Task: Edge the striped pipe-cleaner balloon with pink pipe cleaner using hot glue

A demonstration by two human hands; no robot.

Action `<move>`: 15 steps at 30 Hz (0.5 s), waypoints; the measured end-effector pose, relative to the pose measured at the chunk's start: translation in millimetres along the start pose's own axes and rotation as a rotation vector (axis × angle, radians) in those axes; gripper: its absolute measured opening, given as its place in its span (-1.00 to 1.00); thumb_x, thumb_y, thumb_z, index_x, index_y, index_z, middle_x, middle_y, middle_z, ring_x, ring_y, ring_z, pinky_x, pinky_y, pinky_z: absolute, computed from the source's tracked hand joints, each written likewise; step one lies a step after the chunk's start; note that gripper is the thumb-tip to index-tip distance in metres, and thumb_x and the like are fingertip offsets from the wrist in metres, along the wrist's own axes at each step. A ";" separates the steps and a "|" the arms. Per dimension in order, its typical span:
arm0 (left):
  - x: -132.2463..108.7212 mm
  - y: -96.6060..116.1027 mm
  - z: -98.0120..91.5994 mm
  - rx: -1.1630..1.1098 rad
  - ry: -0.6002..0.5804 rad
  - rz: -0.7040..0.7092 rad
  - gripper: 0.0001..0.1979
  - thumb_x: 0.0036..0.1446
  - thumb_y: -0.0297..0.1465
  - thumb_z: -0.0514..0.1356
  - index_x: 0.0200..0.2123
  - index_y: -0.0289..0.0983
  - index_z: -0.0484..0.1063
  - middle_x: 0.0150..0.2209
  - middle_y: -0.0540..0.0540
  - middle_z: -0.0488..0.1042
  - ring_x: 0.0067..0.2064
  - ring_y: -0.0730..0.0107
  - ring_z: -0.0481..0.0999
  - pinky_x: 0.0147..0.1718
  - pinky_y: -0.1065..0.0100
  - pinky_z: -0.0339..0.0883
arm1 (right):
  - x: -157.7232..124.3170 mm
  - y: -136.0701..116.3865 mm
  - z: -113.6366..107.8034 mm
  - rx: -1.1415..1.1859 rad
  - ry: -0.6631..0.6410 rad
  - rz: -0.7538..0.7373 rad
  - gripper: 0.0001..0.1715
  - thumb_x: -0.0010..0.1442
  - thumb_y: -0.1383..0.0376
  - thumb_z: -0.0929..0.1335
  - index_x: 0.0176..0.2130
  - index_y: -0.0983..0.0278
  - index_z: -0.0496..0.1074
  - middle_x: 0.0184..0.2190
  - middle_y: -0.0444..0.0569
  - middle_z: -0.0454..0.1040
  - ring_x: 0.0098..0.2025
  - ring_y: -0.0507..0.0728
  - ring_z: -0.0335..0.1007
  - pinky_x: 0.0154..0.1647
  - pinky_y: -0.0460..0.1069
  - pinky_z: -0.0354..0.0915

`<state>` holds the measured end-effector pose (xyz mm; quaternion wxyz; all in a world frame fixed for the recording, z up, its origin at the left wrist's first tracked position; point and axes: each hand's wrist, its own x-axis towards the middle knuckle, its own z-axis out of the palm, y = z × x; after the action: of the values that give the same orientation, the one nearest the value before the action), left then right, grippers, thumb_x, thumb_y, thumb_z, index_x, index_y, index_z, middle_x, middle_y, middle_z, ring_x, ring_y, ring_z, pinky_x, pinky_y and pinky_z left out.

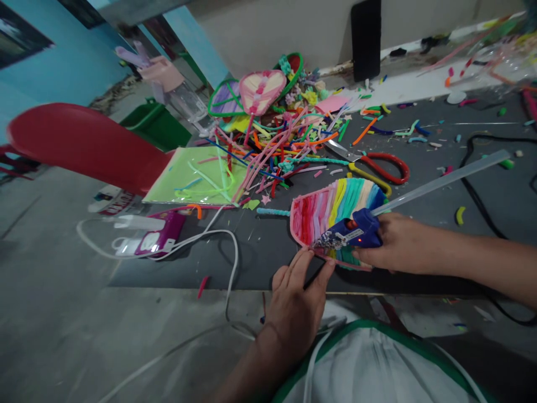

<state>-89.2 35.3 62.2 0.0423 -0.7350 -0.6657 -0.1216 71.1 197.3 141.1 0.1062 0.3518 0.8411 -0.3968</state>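
A glue gun (356, 230), blue with a long translucent glue stick (444, 182) sticking out of its back, is gripped in my right hand (388, 243). Its nozzle is at the lower edge of a rainbow-striped pipe-cleaner piece (325, 210) lying on the table. Along that edge runs a pink pipe cleaner (350, 264), which the fingertips and thumb of my left hand (300, 291) hold against the piece near the nozzle. A light blue pipe-cleaner stem (272, 212) juts from the piece's left end.
Red-and-yellow-handled scissors (384, 165) lie just behind the piece. Beyond is a heap of pipe cleaners (277, 145) with a pink heart-shaped piece (262, 92). A purple box (165, 235), white cable (235, 252), black cable (474, 190) and red chair (88, 151) are around.
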 end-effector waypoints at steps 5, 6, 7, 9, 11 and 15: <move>-0.8 -0.2 -0.5 -0.001 -0.017 0.000 -0.56 0.16 -0.49 0.08 0.11 -0.09 0.31 0.12 -0.27 0.25 0.15 0.14 0.29 -0.08 0.18 0.16 | -0.9 3.1 -1.8 -0.028 -0.045 0.002 -0.69 0.08 0.20 0.23 -0.39 0.36 0.44 -0.59 -0.02 0.43 -0.56 0.04 0.29 -0.58 -0.11 0.10; -0.4 -0.2 -0.7 -0.001 -0.018 0.001 -0.56 0.16 -0.49 0.07 0.11 -0.09 0.31 0.12 -0.28 0.25 0.15 0.14 0.30 -0.08 0.18 0.15 | -1.6 4.3 -1.5 -0.017 -0.038 -0.006 -0.69 0.09 0.21 0.22 -0.40 0.35 0.45 -0.58 -0.03 0.43 -0.55 0.03 0.29 -0.57 -0.12 0.10; 0.0 -0.3 -1.0 0.000 -0.021 0.003 -0.56 0.16 -0.49 0.07 0.11 -0.09 0.31 0.13 -0.28 0.25 0.15 0.14 0.30 -0.08 0.18 0.15 | -2.4 5.5 -1.1 -0.007 -0.026 -0.011 -0.69 0.09 0.21 0.22 -0.41 0.34 0.45 -0.58 -0.04 0.42 -0.55 0.02 0.29 -0.57 -0.12 0.10; 0.4 -0.5 -1.2 0.001 -0.026 0.007 -0.57 0.16 -0.48 0.08 0.10 -0.09 0.32 0.13 -0.28 0.24 0.15 0.14 0.30 -0.09 0.18 0.15 | -4.2 7.2 0.1 0.011 -0.011 -0.018 -0.70 0.10 0.21 0.22 -0.41 0.33 0.45 -0.60 -0.07 0.41 -0.57 0.00 0.27 -0.58 -0.13 0.09; 0.3 -0.7 -1.0 -0.001 -0.032 0.009 -0.57 0.16 -0.47 0.09 0.10 -0.10 0.32 0.14 -0.29 0.23 0.14 0.14 0.30 -0.09 0.18 0.15 | -5.6 7.9 1.0 0.031 0.002 -0.010 -0.71 0.09 0.20 0.23 -0.42 0.32 0.44 -0.62 -0.09 0.39 -0.60 -0.02 0.23 -0.60 -0.13 0.07; -0.4 -0.2 -0.1 0.002 -0.010 0.000 -0.59 0.17 -0.48 0.08 0.09 -0.09 0.33 0.14 -0.28 0.24 0.14 0.17 0.31 -0.08 0.18 0.13 | -7.3 7.7 0.8 0.062 0.003 0.013 -0.69 0.08 0.14 0.25 -0.43 0.31 0.42 -0.64 -0.11 0.38 -0.63 -0.03 0.19 -0.61 -0.14 0.06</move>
<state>-89.5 34.9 62.2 0.0396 -0.7357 -0.6660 -0.1172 81.5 196.4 139.3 0.0966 0.3608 0.8265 -0.4213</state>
